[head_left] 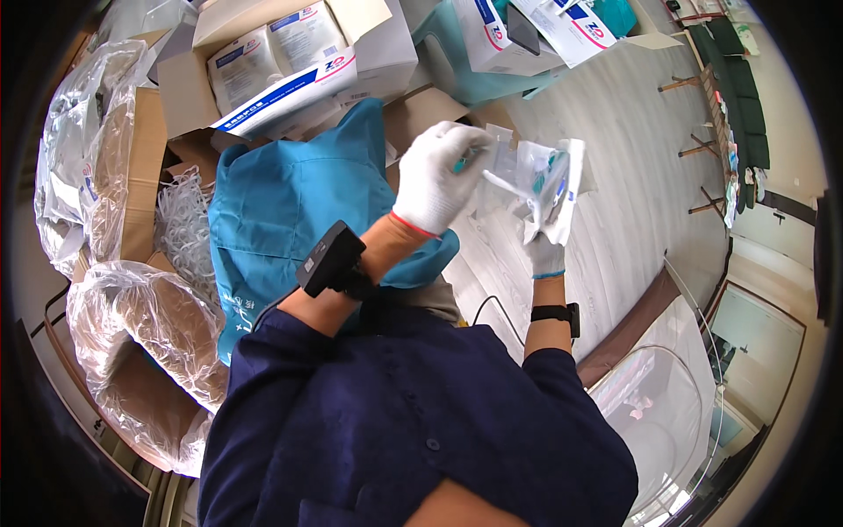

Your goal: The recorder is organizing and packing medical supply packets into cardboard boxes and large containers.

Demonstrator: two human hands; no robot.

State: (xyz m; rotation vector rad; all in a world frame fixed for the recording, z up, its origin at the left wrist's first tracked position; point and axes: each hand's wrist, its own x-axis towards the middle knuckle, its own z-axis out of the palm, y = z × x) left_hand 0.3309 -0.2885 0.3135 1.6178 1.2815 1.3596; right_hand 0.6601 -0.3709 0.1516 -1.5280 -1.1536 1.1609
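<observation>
White knitted gloves cover both hands. My left hand point(436, 176) is raised over the lap, its fingers curled into a pinch. A bit of teal shows between them, too small to name. To its right, my right hand point(546, 256) grips the lower end of a clear plastic bag point(551, 189), with white, blue and teal pieces showing in it. The bag's edges are crumpled, and its upper part stands above the fingers. The left fingertips are close to the bag's left side; whether they touch it I cannot tell.
Blue cloth point(299, 206) covers the lap. Ahead stands an open carton point(189, 92) with white packages point(307, 37). At left are a carton of white strips point(186, 215) and a plastic-lined carton point(145, 303). A white box point(487, 48) and dark phone point(522, 31) lie far right.
</observation>
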